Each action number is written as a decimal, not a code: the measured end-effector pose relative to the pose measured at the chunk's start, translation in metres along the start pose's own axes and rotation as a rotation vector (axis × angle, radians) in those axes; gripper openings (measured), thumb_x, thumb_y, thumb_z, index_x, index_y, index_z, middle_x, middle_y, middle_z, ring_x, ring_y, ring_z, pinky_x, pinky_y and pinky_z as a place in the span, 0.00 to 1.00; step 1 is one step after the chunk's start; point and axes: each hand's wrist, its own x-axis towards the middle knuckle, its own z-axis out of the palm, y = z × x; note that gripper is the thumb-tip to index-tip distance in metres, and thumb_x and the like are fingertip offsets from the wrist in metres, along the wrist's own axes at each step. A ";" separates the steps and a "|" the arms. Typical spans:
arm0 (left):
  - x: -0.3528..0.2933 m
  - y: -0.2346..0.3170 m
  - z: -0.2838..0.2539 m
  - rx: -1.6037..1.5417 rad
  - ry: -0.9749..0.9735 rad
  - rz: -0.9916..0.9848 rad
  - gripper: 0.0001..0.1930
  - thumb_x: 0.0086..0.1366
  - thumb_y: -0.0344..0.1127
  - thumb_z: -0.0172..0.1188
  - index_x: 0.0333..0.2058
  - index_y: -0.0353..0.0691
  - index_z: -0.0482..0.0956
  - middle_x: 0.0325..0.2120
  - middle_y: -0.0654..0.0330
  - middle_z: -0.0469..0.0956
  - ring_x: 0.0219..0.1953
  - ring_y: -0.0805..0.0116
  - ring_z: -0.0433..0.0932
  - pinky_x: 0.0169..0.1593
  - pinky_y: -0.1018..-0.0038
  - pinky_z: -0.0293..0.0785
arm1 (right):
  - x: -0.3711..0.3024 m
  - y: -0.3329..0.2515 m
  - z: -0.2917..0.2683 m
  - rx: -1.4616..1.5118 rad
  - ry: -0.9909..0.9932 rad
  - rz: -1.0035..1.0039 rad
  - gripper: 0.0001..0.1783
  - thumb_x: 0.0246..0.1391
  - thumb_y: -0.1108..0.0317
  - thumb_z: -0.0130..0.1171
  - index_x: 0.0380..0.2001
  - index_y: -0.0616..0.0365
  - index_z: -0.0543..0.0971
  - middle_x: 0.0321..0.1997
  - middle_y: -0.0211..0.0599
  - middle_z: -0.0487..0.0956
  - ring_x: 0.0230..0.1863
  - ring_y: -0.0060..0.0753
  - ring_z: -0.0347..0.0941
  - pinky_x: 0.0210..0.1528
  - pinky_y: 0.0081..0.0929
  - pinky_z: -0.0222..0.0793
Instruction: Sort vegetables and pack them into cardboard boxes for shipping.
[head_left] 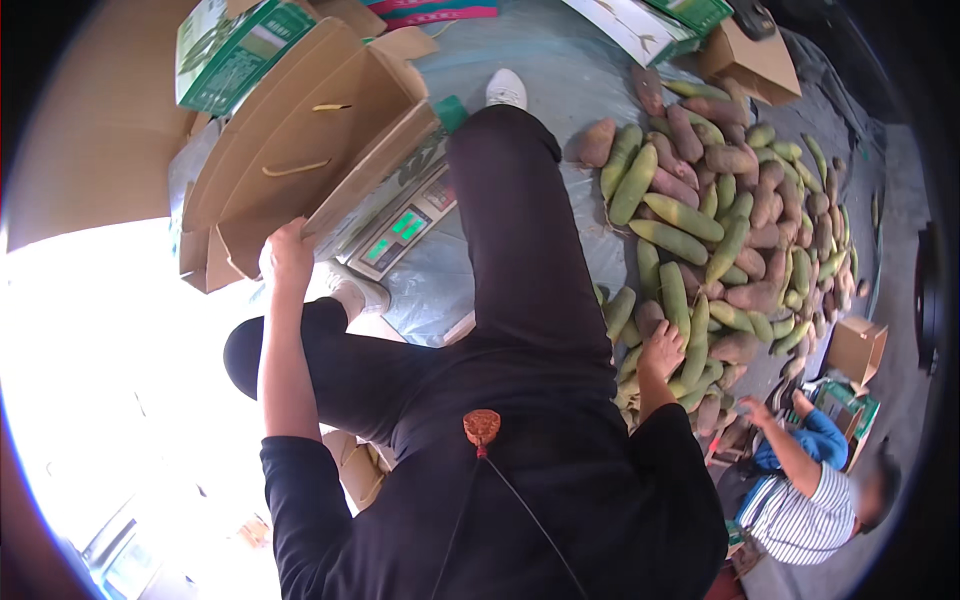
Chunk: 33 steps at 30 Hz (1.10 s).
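My left hand (287, 255) grips the near edge of an open cardboard box (335, 120), its fingers closed over the flap. The box stands tilted on a digital scale (405, 228) with lit green digits. At the right side my right hand (660, 352) is down in a heap of vegetables, its fingers curled. Long green radishes (675, 298) lie around it, mixed with reddish-brown root vegetables (735, 160). One reddish root (649, 317) lies right by the fingers. Whatever the right fingers hold is hidden beneath them.
Green-and-white cartons (240, 55) stand at the far left, and a brown box (750, 60) at the far right. Plastic sheeting (545, 45) covers the floor. A person in a striped shirt (800, 515) sits at the lower right, one hand by the heap's edge.
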 end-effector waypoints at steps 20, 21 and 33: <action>-0.010 0.001 0.001 -0.048 0.053 0.082 0.09 0.52 0.27 0.54 0.33 0.43 0.77 0.31 0.55 0.77 0.37 0.54 0.77 0.39 0.62 0.73 | 0.053 0.001 -0.009 1.092 -0.466 0.355 0.22 0.26 0.73 0.68 0.30 0.71 0.77 0.30 0.45 0.78 0.25 0.41 0.75 0.30 0.34 0.73; -0.009 0.003 0.000 -0.058 0.061 0.072 0.09 0.52 0.27 0.54 0.33 0.43 0.77 0.31 0.55 0.77 0.37 0.54 0.77 0.39 0.62 0.73 | 0.062 0.003 -0.010 1.088 -0.456 0.342 0.22 0.26 0.73 0.68 0.30 0.71 0.77 0.30 0.45 0.78 0.25 0.41 0.75 0.30 0.34 0.73; -0.009 0.001 -0.008 -0.029 -0.031 0.056 0.09 0.51 0.28 0.57 0.33 0.42 0.77 0.30 0.53 0.77 0.36 0.52 0.77 0.38 0.60 0.72 | 0.113 -0.081 -0.316 1.426 -0.330 -0.500 0.35 0.33 0.73 0.63 0.50 0.65 0.67 0.38 0.35 0.76 0.37 0.27 0.73 0.37 0.22 0.69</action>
